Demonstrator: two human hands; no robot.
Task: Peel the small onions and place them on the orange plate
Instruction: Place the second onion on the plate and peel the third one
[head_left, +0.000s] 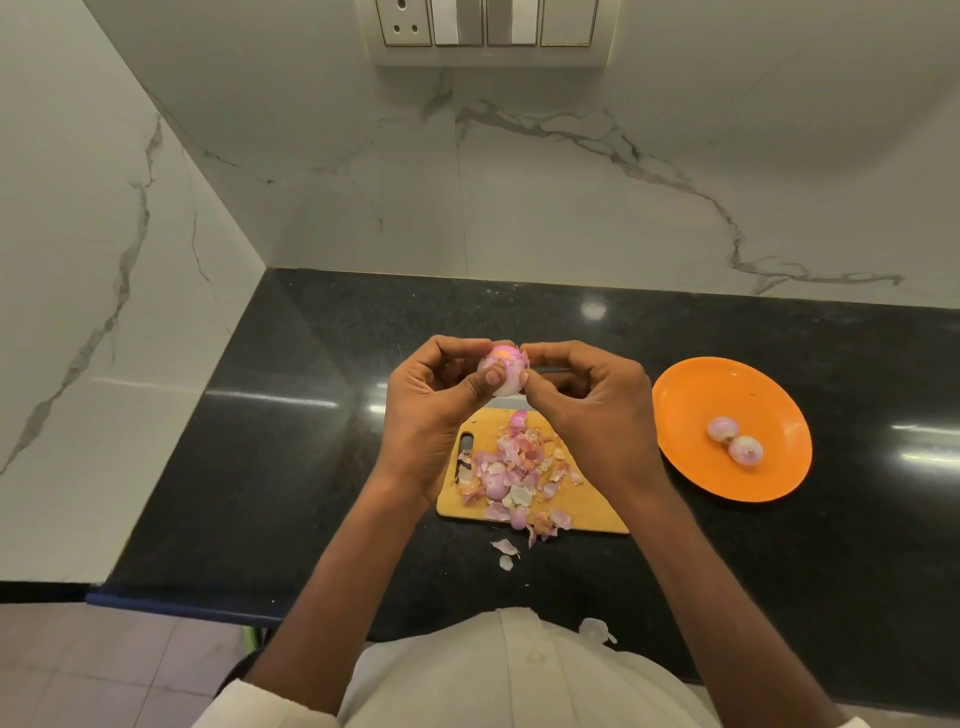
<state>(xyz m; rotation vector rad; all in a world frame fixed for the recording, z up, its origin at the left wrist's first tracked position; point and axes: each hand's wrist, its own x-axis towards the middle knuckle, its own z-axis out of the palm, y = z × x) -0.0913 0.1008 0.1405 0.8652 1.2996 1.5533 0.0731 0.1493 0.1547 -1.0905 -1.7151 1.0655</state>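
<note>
Head view: a small onion (501, 375) is held up above the far edge of the wooden cutting board (587, 506), between both hands. It is rounded, pale pink-white and glossy where the skin is off, with a darker purple flap of skin standing loose at its top right. The left hand (434, 410) grasps it, thumb laid across its front and fingers curled behind. The right hand (587, 402) pinches the loose skin at the onion's right side between thumb and fingertips.

On the board, a rectangular light-wood slab with a slotted handle hole at its left end, lies a heap of onion peels (511, 475), thin, papery, curled flakes in pink, purple and cream. A few flakes have spilled onto the near counter.

To the right, well apart from the hands, sits the orange plate (691, 400), round, smooth and shallow, carrying two peeled onions (733, 441) that touch each other, shiny and pinkish-white.

The countertop (311, 415) is polished black speckled stone showing light reflections; the walls behind are white marble with grey veins.
</note>
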